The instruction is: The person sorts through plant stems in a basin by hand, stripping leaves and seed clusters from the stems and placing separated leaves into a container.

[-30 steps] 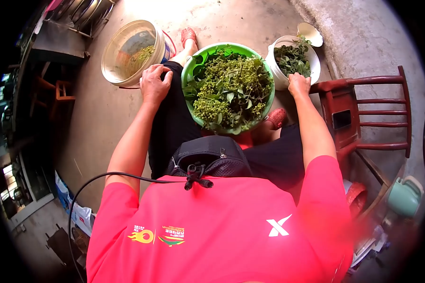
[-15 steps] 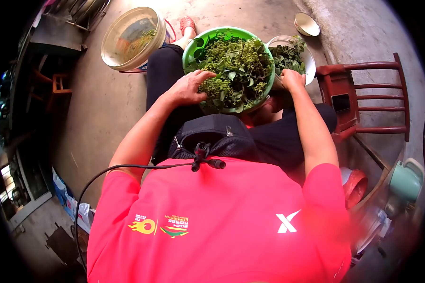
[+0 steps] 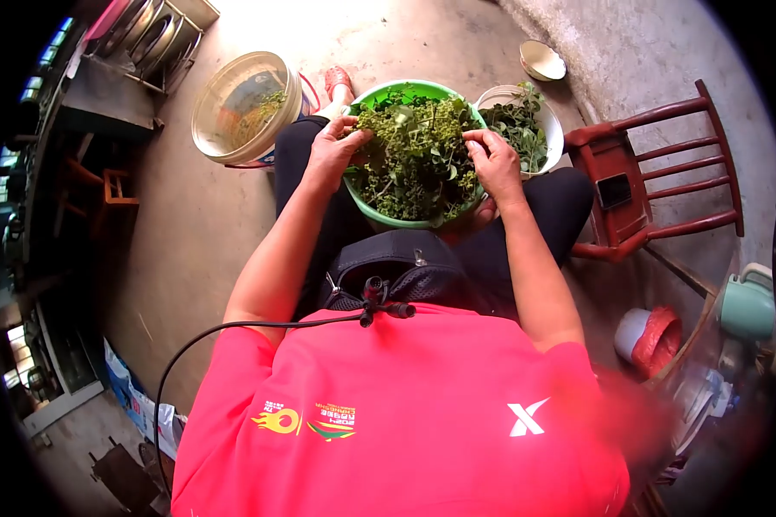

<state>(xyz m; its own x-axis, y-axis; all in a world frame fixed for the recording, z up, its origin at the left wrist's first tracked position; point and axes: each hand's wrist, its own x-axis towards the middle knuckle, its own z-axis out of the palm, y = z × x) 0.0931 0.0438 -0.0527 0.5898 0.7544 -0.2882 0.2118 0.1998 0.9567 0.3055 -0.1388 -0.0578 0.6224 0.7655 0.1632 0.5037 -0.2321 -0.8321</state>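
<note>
In the head view, a green basin (image 3: 418,84) sits between my knees, heaped with leafy sprigs (image 3: 414,155) that bear clusters of small green berries or buds. My left hand (image 3: 332,153) is at the heap's left side, its curled fingers closed on the sprigs. On the right side, my right hand (image 3: 497,165) pinches the sprigs between thumb and fingers. Some fingertips are hidden in the greenery. Just right of the basin stands a white bowl (image 3: 553,138) with dark green leaves (image 3: 513,125) in it.
A pale bucket (image 3: 200,112) with a few plant scraps stands at the left. To the right is a dark red wooden chair (image 3: 608,185), with a small bowl (image 3: 543,60) on the floor beyond. A teal jug (image 3: 746,306) and a red bag (image 3: 658,340) are at lower right.
My right hand has moved left from the white bowl to the basin's sprigs. My left hand has shifted slightly left and up, its fingers now closed. The view has shifted a little.
</note>
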